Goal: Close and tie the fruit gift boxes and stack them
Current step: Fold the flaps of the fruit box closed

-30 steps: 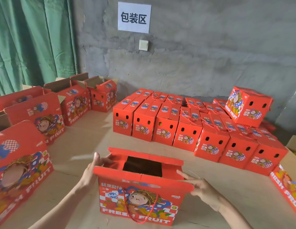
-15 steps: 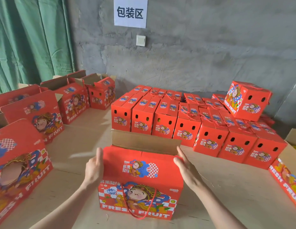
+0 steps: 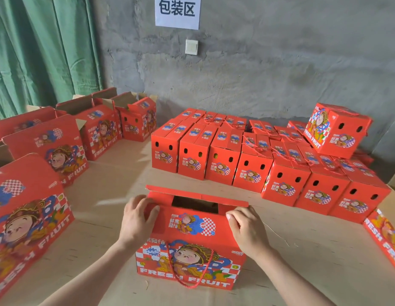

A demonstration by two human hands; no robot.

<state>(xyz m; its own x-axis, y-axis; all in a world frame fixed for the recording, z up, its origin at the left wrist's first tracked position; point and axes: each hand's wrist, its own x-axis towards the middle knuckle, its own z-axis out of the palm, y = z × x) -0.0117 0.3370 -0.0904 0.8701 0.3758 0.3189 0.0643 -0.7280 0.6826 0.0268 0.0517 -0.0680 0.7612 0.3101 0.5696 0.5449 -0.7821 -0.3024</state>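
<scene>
A red fruit gift box (image 3: 190, 265) with a cartoon figure and "FRESH FRUIT" print stands in front of me on the cardboard-covered table. Its near top flap (image 3: 192, 224) is folded down; the far flap (image 3: 196, 196) is nearly flat, and a dark gap shows between them. My left hand (image 3: 136, 219) presses on the left end of the near flap, fingers reaching to the far flap. My right hand (image 3: 245, 228) presses on the flap's right end. A red rope handle (image 3: 190, 274) hangs down the front face.
Several closed, tied boxes (image 3: 254, 166) stand in rows behind, with one box (image 3: 335, 131) stacked on top at the right. Open boxes (image 3: 99, 131) line the left side, a large one (image 3: 29, 219) close by. Another box (image 3: 386, 239) lies at the right edge. A grey wall stands behind.
The far flap, upright half a second ago, has come down towards the near flap. Both hands moved from the box's sides onto the top flaps.
</scene>
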